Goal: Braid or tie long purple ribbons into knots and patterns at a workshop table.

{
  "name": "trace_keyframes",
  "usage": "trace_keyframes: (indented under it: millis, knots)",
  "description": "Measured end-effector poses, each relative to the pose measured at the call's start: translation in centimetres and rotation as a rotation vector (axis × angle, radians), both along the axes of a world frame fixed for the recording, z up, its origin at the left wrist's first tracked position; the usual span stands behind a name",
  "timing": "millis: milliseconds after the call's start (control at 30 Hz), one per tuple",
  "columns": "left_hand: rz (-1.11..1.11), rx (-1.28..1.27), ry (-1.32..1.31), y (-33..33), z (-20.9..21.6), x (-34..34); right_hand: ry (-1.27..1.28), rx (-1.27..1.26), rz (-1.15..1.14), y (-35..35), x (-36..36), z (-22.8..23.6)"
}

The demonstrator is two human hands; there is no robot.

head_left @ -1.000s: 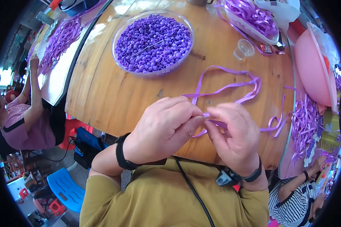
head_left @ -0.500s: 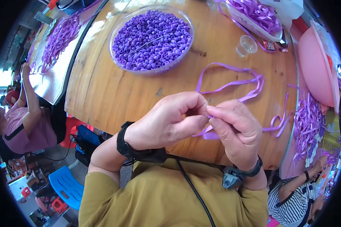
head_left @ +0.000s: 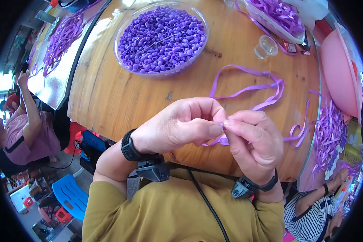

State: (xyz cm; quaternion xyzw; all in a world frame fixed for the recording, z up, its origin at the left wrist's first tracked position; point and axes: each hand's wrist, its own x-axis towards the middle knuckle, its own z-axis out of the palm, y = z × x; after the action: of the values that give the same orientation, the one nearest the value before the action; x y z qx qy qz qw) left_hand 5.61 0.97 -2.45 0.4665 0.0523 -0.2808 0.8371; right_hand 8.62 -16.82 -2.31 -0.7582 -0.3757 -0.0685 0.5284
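Both my hands meet over the near part of the wooden table (head_left: 121, 101), fingertips pinched together. A purple ribbon (head_left: 266, 86) runs between them; a small bit of purple shows at the fingertips, too covered to make out fully. My left hand (head_left: 185, 123) is closed on it with thumb against bent fingers. Facing it, my right hand (head_left: 256, 141) pinches the same spot with thumb and index finger. The ribbon loops out beyond my hands, with small knots along it, and its tail lies to the right. Ahead stands a round clear tub of purple beads (head_left: 161, 40), a thin stick lying across them.
A small clear cup (head_left: 266, 47) and a tray of purple ribbons (head_left: 278, 18) stand at the far right. Beside the table are a pink basin (head_left: 341, 74) and heaped ribbons (head_left: 328, 137). People sit at left and lower right; a blue chair (head_left: 70, 196) stands lower left.
My left wrist has turned slightly, bringing the device on its strap into fuller view. My right hand has shifted a little to the right. Both still pinch the ribbon.
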Motion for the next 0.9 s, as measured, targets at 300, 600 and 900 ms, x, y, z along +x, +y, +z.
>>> trace_keyframes:
  millis: [300, 600, 900]
  knots:
    - [0.155, 0.468, -0.466, -1.2, -0.2, -0.2, 0.124, 0.087, -0.076, -0.2, 0.1, -0.8]
    - [0.315, 0.802, -1.083, -1.7, -1.3, 0.4, 0.143, 0.042, -0.127, -0.3, 0.1, -0.9]
    - [0.243, 0.074, -0.195, -1.8, -0.7, -0.2, 0.109, 0.019, -0.122, -0.7, 0.3, -0.8]
